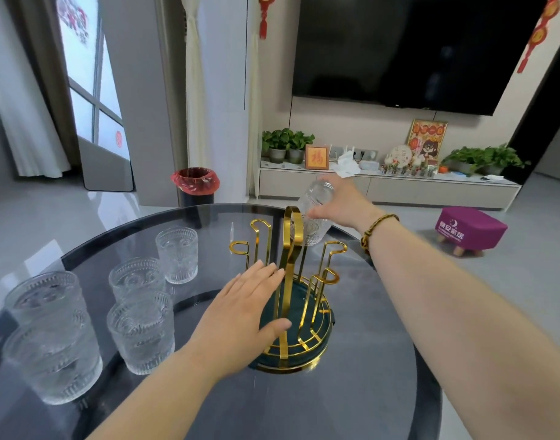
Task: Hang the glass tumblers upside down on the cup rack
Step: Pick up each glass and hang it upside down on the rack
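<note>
A gold wire cup rack [292, 300] with a dark green round base stands in the middle of the round glass table [351, 392]. My right hand [340, 203] grips an embossed glass tumbler [315, 214], tilted upside down over a far prong of the rack. My left hand [243, 315] lies flat with fingers spread against the rack's left side and base, holding nothing. Several more embossed tumblers stand upright at the left of the table: one [177, 255] at the back, two [136, 277] [141, 331] in the middle, and two [44, 300] [55, 363] near the left edge.
A bin with a red liner [194, 184] stands beyond the table's far edge. A purple stool [469, 228] sits on the floor to the right. A low TV cabinet [389, 188] with plants and a large dark screen [427, 49] fill the back wall.
</note>
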Motion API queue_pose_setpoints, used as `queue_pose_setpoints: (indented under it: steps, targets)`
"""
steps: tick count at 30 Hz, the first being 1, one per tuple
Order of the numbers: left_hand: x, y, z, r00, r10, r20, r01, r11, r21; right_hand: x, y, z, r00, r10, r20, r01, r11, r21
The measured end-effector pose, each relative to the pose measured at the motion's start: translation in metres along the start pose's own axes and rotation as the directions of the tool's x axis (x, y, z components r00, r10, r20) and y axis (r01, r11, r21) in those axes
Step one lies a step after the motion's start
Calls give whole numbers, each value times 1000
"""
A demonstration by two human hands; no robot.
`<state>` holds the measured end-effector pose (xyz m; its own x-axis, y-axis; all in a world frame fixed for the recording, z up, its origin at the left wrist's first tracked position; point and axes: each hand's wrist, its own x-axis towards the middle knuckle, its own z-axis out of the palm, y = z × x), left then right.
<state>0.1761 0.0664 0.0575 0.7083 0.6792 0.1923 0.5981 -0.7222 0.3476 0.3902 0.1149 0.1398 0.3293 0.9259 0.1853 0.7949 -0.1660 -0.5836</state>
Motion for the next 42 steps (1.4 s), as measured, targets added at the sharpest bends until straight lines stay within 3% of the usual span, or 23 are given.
queue_pose_setpoints:
  steps: [7, 15, 30, 38, 42]
  targets:
    - [0, 0, 3, 999, -10, -35, 9, 999, -45, 4, 6, 29, 995, -5, 102, 20, 989, -147]
    - [2, -1, 6, 998, -23, -58, 20, 998, -51, 10, 16, 46, 987, 2, 160, 29, 982, -187]
    - [3, -5, 8, 998, -3, -67, 1, 1000, -28, 13, 24, 53, 985, -48, 164, 69, 990, -125]
    - [7, -2, 8, 995, -42, -93, 57, 985, 160, -28, 8, 40, 994, -80, 73, 99, 946, -310]
    - [-8, -10, 13, 979, 8, -202, 8, 997, 81, -67, -3, 24, 995, -93, -39, 84, 981, -174]
